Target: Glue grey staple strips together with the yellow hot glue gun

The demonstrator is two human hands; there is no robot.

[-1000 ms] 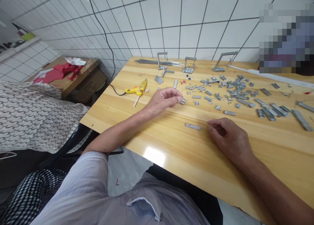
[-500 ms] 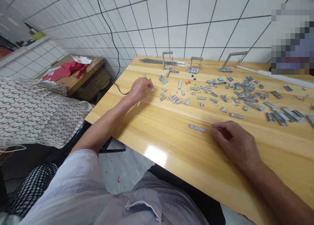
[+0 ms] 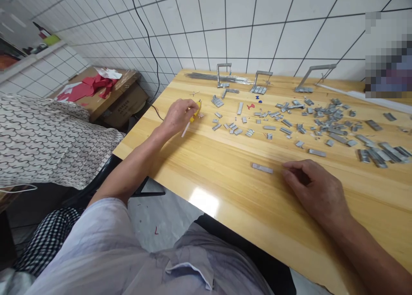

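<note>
On the left of the table my left hand (image 3: 178, 116) has its fingers closed round a yellow hot glue gun (image 3: 199, 105). A white glue stick (image 3: 185, 129) pokes out below the fingers, and the palm hides the handle. My right hand (image 3: 317, 185) rests on the wood, fingers loosely curled, the thumb and index tips slightly apart with nothing between them. Just left of those fingertips, and not touching them, a flat grey strip (image 3: 262, 168) lies on the table.
Many small grey pieces (image 3: 334, 112) are scattered over the table's middle and right. Upright grey angled frames (image 3: 224, 75) and a bundle of thin rods (image 3: 209, 77) stand near the tiled wall. A black cord (image 3: 151, 50) comes down on the left. Red cloth (image 3: 96, 85) lies on a cardboard box (image 3: 114, 110).
My left hand has turned slightly, so more of the yellow glue gun and its white stick shows. My right hand and the grey strip stay in place; the view has shifted a little.
</note>
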